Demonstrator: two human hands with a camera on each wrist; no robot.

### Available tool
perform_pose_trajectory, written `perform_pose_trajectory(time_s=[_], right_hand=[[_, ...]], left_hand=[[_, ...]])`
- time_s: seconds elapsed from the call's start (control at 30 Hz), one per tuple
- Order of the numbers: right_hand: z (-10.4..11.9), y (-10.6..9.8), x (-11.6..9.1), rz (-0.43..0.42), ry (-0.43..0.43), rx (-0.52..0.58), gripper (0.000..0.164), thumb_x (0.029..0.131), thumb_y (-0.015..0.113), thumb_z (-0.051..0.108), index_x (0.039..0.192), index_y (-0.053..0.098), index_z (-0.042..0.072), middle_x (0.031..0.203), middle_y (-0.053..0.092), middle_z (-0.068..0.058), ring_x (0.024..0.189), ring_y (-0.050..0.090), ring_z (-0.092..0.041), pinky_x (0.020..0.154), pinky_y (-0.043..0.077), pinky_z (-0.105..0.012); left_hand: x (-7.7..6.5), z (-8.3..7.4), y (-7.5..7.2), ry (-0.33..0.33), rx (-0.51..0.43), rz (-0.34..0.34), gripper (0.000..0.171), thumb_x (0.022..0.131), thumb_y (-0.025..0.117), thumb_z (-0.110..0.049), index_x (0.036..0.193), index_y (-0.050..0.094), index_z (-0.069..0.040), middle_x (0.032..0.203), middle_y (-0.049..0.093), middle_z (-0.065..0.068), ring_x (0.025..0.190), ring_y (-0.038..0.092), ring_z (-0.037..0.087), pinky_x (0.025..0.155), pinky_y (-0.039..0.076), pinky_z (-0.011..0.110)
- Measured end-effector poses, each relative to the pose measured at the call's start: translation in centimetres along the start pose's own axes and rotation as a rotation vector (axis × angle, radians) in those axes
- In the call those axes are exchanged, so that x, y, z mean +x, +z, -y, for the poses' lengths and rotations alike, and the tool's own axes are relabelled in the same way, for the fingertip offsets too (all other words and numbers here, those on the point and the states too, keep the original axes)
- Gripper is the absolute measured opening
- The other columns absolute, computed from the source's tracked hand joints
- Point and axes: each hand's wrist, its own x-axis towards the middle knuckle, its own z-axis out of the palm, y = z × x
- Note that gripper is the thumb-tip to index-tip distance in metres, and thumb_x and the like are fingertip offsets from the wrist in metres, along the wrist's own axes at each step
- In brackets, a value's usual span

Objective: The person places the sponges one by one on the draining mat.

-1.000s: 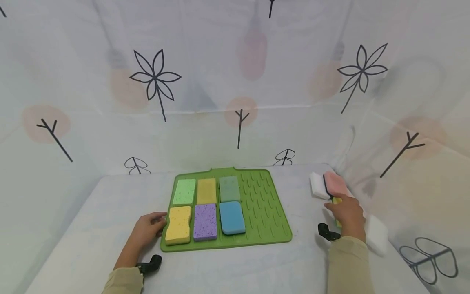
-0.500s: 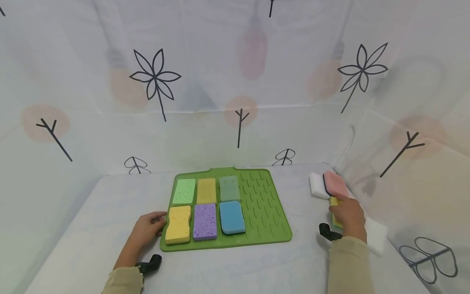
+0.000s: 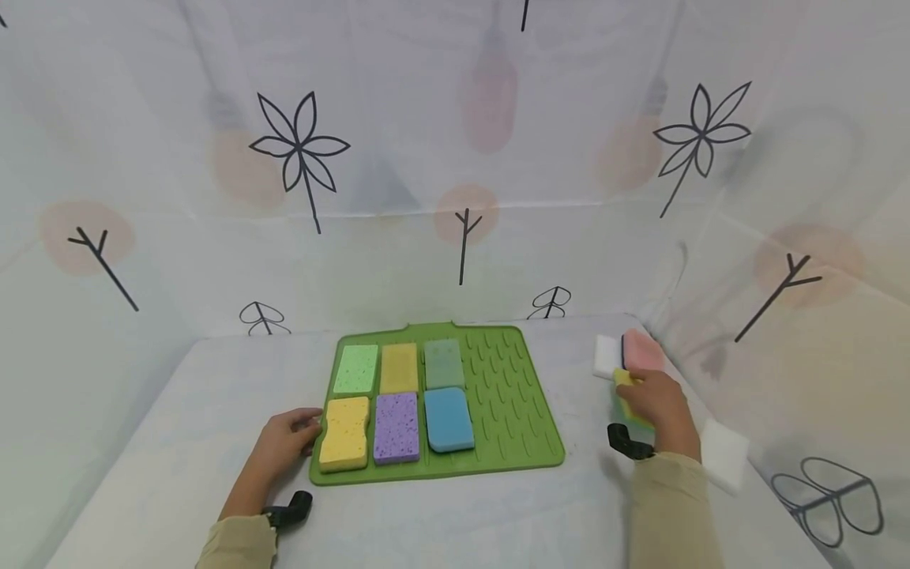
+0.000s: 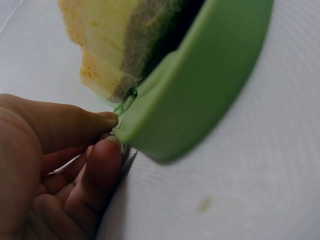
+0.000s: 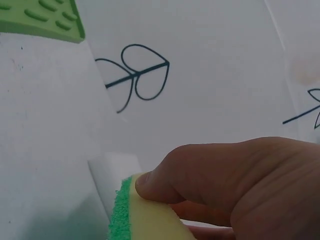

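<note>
At the right side of the table my right hand (image 3: 664, 411) holds a yellow sponge with a green scouring side (image 5: 157, 222), thumb on its yellow part in the right wrist view. A pink sponge (image 3: 644, 349) and a white sponge (image 3: 606, 356) lie just beyond it. My left hand (image 3: 283, 449) pinches the left rim of a green ridged mat (image 3: 508, 399) between thumb and finger, as the left wrist view shows. Two rows of sponges cover the mat's left part: light green (image 3: 356, 370), tan (image 3: 400, 368), grey-green (image 3: 444, 363), then yellow (image 3: 345, 435), purple (image 3: 396, 427) and blue (image 3: 449, 420).
Another white block (image 3: 725, 455) lies by the right wall, beside my right forearm. White printed cloth (image 3: 455, 261) hangs at the back and along both sides. The mat's right part shows bare ridges.
My right hand has gripped the yellow-green sponge and moved it slightly left. The pink and nearer white sponges have shifted a little left too. My left hand stays in place.
</note>
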Motion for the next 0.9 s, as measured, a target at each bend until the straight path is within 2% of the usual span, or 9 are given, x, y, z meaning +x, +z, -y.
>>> perform_pose_trajectory(time_s=[0.2,0.37,0.63,0.9], right_hand=[[1.9,0.5,0.1,0.013,-0.060,-0.014,0.062,0.084,0.049,0.036,0.134,0.040,-0.001,0.125,0.048,-0.026,0.091,0.049,-0.033,0.071,0.041,-0.039],[3.1,1.1,0.5,-0.015,-0.139,-0.066,0.061,0.084,0.052,0.035,0.131,0.043,-0.003,0.126,0.047,-0.027,0.095,0.048,-0.034,0.077,0.041,-0.045],[6.0,1.9,1.0,-0.048,-0.247,-0.062,0.059,0.085,0.053,0.032,0.130,0.044,-0.004,0.131,0.042,-0.028,0.118,0.040,-0.044,0.095,0.033,-0.055],[8.7,3.0,1.8,-0.056,-0.277,-0.014,0.059,0.085,0.054,0.033,0.132,0.044,-0.001,0.134,0.041,-0.026,0.122,0.038,-0.043,0.097,0.033,-0.055]], left_hand=[[0.1,0.2,0.1,-0.005,-0.022,0.000,0.039,0.085,0.056,-0.025,0.122,0.056,-0.010,0.094,0.062,0.005,0.069,0.057,0.011,0.061,0.046,0.025],[0.2,0.2,0.3,-0.019,-0.035,0.008,0.040,0.084,0.056,-0.025,0.122,0.057,-0.012,0.096,0.062,0.005,0.069,0.058,0.012,0.062,0.046,0.025],[0.0,0.1,0.3,-0.021,-0.014,0.001,0.039,0.084,0.057,-0.024,0.121,0.057,-0.012,0.095,0.061,0.004,0.068,0.057,0.011,0.062,0.044,0.025],[0.1,0.1,0.1,-0.027,-0.029,-0.007,0.038,0.085,0.056,-0.024,0.121,0.057,-0.012,0.095,0.060,0.005,0.069,0.057,0.012,0.061,0.045,0.025]])
